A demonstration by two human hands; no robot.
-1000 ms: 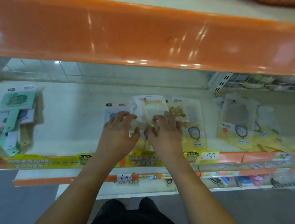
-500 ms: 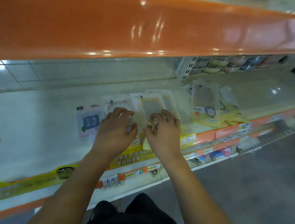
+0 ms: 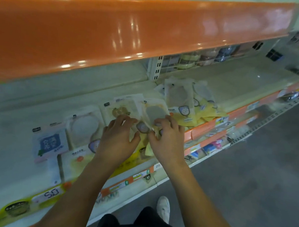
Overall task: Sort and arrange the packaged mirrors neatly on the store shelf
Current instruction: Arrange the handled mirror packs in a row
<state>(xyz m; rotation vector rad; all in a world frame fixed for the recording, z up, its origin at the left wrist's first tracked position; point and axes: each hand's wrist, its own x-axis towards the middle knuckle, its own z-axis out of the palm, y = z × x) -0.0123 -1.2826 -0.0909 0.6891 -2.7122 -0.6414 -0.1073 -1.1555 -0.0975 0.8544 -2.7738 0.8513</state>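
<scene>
Several packaged mirrors lie flat on the white shelf (image 3: 8, 143). My left hand (image 3: 116, 139) and my right hand (image 3: 166, 138) rest side by side on a small stack of clear-and-yellow mirror packs (image 3: 154, 112) at the shelf's front, fingers curled and pinching the packs' lower edges. Left of my hands lie a round-mirror pack (image 3: 83, 126) and a pack with a blue label (image 3: 49, 142). A looser heap of yellow mirror packs (image 3: 187, 102) sits to the right.
An orange shelf lip (image 3: 133, 35) overhangs close above. Orange price strips (image 3: 208, 127) with tags run along the front edge. A lower shelf holds small goods (image 3: 212, 147). Wire baskets (image 3: 194, 61) stand at the back right. Grey floor (image 3: 247, 174) and my white shoe (image 3: 163, 207) lie below.
The view has swung to the left side of the shelf's contents sliding left in frame; my hands stay together on the stack, which has shifted right toward the yellow heap.
</scene>
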